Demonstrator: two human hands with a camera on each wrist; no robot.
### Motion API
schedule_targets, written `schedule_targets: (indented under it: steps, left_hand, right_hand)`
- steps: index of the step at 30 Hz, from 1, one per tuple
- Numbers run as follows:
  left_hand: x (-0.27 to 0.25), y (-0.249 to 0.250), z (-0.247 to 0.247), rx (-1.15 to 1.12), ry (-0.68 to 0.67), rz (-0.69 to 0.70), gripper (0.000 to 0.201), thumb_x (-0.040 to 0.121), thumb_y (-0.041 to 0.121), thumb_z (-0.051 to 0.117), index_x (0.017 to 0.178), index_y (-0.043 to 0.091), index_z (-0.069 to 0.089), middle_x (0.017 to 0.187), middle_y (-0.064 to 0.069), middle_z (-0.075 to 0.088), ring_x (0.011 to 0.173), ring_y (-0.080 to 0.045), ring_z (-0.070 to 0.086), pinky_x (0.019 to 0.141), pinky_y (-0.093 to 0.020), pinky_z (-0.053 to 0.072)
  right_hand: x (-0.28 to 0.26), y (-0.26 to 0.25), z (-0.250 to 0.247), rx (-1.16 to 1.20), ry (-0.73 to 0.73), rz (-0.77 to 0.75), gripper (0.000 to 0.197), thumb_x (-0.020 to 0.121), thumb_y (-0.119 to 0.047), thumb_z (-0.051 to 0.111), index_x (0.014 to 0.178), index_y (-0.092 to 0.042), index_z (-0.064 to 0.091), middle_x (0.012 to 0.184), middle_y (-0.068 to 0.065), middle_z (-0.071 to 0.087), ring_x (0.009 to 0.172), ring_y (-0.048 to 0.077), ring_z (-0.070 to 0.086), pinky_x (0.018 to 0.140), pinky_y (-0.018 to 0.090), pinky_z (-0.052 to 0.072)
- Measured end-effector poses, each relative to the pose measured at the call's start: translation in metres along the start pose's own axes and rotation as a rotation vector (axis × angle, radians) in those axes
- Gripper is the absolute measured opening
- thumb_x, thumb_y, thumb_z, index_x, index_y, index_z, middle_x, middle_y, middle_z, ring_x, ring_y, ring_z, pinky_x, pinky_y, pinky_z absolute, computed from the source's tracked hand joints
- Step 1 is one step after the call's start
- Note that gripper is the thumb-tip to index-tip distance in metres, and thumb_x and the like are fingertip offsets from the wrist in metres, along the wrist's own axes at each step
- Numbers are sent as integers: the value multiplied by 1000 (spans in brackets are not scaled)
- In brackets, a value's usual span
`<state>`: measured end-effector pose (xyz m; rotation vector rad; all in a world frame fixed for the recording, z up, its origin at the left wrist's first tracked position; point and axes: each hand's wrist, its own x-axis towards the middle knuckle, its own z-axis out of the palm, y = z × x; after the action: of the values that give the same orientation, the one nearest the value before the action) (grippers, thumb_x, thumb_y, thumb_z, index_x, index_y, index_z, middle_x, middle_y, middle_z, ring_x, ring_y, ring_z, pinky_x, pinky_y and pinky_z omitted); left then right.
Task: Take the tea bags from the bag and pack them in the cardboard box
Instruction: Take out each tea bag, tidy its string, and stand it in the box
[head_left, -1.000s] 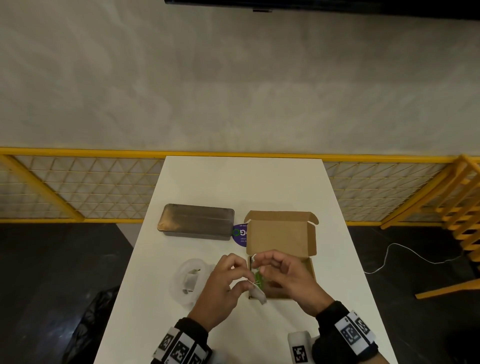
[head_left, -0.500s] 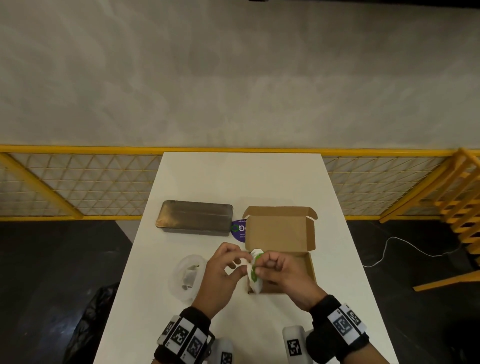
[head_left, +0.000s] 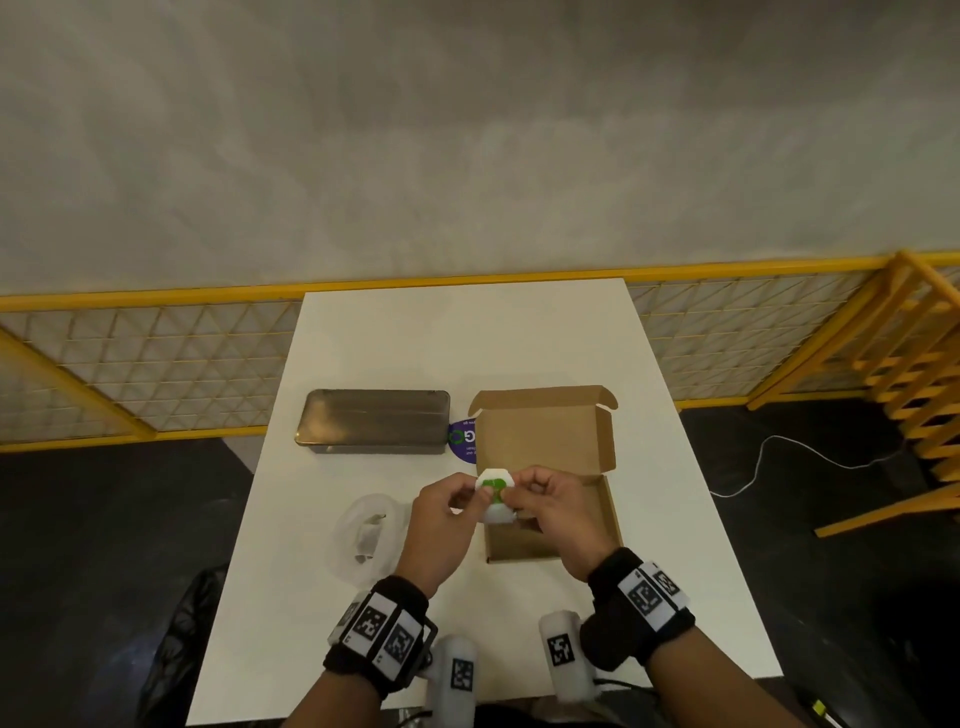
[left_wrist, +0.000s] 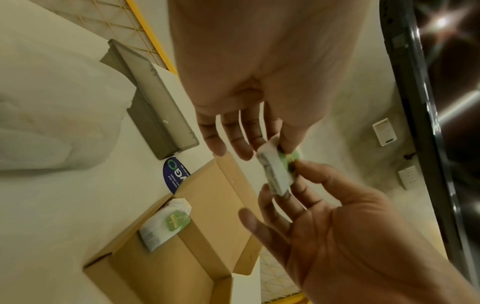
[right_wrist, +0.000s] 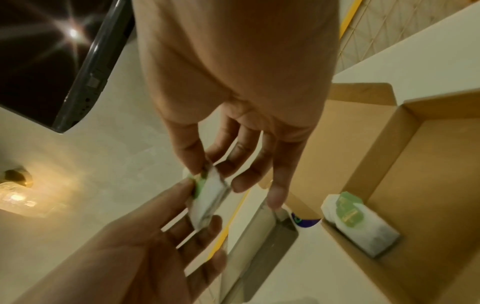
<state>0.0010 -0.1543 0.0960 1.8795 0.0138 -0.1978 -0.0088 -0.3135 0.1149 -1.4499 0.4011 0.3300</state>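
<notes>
Both hands hold one white tea bag (head_left: 495, 496) with a green tag, just above the near left part of the open cardboard box (head_left: 609, 512). My left hand (head_left: 467, 500) pinches its left side and my right hand (head_left: 523, 493) pinches its right side. In the left wrist view the tea bag (left_wrist: 276, 173) sits between the thumb and fingers of the left hand (left_wrist: 270, 142), with the right hand (left_wrist: 298, 185) below it. Another tea bag (right_wrist: 359, 223) lies in a corner of the box (right_wrist: 384, 144). The clear plastic bag (head_left: 370, 530) lies to the left.
A grey metal tin (head_left: 374, 428) lies behind the plastic bag, left of the box lid. A purple round sticker (head_left: 461, 440) shows between tin and box. The white table (head_left: 467, 338) ends at a yellow mesh fence (head_left: 156, 364). A cable (head_left: 769, 457) lies on the dark floor at the right.
The tea bag hung lower from my fingers over the box's near left edge. Both hands have lifted it slightly away from me, and its green tag now faces up.
</notes>
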Motion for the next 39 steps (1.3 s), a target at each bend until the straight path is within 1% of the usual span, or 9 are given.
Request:
schedule_targets:
  steps: [4,9,13,18,22,25,29,35,39]
  left_hand:
    - [8,-4,6,84,-67,6,11,91,16,63,84,12,71,79,0,69,71,-6,59,64,-16,47]
    - [17,-16,19,108,-132,-52,5,88,16,69,86,14,73,78,-2,72,72,-14,64,70,-36,54]
    - [17,-27,22,193,-129,-121,14,84,10,71,97,14,71,89,4,70,76,-9,64,70,-16,50]
    - [5,-41,10,311,-146,-162,14,89,13,65,102,15,68,95,3,67,75,-6,60,66,-6,45]
    - [-6,-48,0,372,-150,-141,15,90,15,63,104,17,68,98,2,68,80,-9,62,75,-16,50]
    - [-11,-50,-5,366,-115,-142,14,89,14,63,102,17,69,95,3,69,76,-6,61,71,-11,48]
    - [-16,-51,-12,370,-100,-144,13,90,15,63,102,17,68,95,3,69,73,-5,59,67,-8,46]
    - [-20,-54,-23,374,-99,-134,12,91,13,61,100,14,68,94,2,67,72,-7,58,63,-7,45]
    - [-14,-67,-40,425,41,-165,12,91,14,61,101,13,68,90,4,65,70,-2,56,63,-5,41]
  right_hand:
    - [9,11,-20,-68,-43,51,15,86,-6,70,101,-4,68,91,9,71,63,7,64,55,19,49]
    - [24,23,-35,-180,-100,49,14,88,-4,68,102,-4,70,81,2,71,59,8,62,53,19,49]
    - [45,38,-48,-353,-129,66,9,88,-4,68,88,-13,69,77,1,70,59,11,60,53,22,48]
    - [74,60,-52,-628,26,80,7,88,-15,69,81,-17,68,76,-1,67,69,14,61,60,21,47]
    - [91,77,-38,-816,-54,143,10,87,-20,66,91,-18,75,91,3,72,86,23,66,79,33,55]
    - [101,89,-26,-888,-82,162,10,81,-17,68,86,-15,76,88,7,73,82,27,68,80,41,58]
    - [102,91,-14,-964,51,117,15,85,-17,63,93,-13,76,96,9,74,88,28,68,80,36,56]
    - [94,86,-14,-921,169,118,20,93,-18,54,100,-7,70,104,13,71,95,33,65,87,41,54]
    - [89,83,-15,-886,186,134,19,90,-15,58,108,-11,63,107,12,66,99,31,62,84,33,49]
